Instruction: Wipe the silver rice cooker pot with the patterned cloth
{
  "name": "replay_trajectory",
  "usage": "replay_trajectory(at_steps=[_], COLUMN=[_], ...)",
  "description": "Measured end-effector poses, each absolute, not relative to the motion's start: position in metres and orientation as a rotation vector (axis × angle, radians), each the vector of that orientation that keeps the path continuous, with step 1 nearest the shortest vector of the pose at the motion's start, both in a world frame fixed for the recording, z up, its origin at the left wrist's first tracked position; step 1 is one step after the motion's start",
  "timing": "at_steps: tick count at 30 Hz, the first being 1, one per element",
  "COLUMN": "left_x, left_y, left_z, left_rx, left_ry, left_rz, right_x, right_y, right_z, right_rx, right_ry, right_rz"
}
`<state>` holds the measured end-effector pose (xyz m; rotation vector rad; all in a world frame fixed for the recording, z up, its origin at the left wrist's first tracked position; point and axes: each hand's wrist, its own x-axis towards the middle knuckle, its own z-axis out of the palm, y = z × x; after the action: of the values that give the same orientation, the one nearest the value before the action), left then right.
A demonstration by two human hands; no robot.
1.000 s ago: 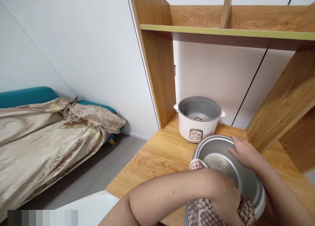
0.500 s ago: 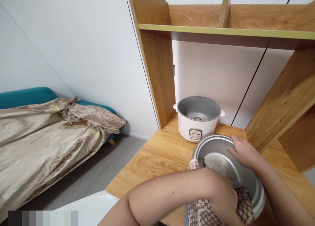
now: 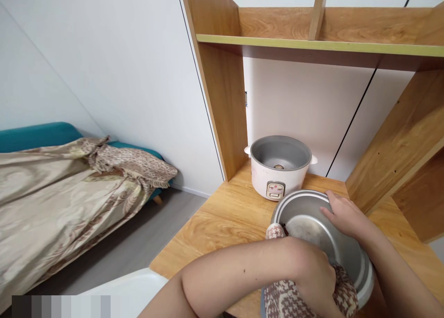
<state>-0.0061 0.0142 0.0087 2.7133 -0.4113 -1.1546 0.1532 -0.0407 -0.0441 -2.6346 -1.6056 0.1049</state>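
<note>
A metal inner pot (image 3: 312, 225) is tilted toward me over the wooden counter (image 3: 222, 216). My right hand (image 3: 345, 216) grips its far right rim, fingers curled over the edge. My left hand (image 3: 317, 274) is closed on a brown-and-white patterned cloth (image 3: 287, 299), pressing it against the pot's near side; the cloth's tip pokes up at the pot's left rim. Behind the pot stands a white rice cooker base (image 3: 279, 168), open and hollow, with its switch panel facing me.
Wooden shelving (image 3: 312, 40) rises above and to the right of the counter. A wooden side panel (image 3: 225, 100) stands left of the cooker. To the left, a teal sofa (image 3: 38, 135) is covered by a beige blanket (image 3: 62, 193). A white rim (image 3: 132, 290) lies below the counter's near edge.
My left hand with the cloth has shifted slightly along the pot's near side; the pot and right hand stay almost still.
</note>
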Motion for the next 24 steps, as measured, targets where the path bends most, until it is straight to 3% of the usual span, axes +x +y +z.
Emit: replay_trajectory(at_steps=[21, 24], left_x=[-0.003, 0.002], left_y=[0.016, 0.019], left_z=[0.000, -0.012], left_rx=[2.683, 2.720], left_ry=[-0.435, -0.306], left_rz=[-1.186, -0.910], right_x=[0.156, 0.137], right_y=[-0.043, -0.053], right_z=[-0.043, -0.032], right_rx=[-2.568, -2.523], right_ry=[-1.617, -1.622], right_rz=[0.103, -0.016])
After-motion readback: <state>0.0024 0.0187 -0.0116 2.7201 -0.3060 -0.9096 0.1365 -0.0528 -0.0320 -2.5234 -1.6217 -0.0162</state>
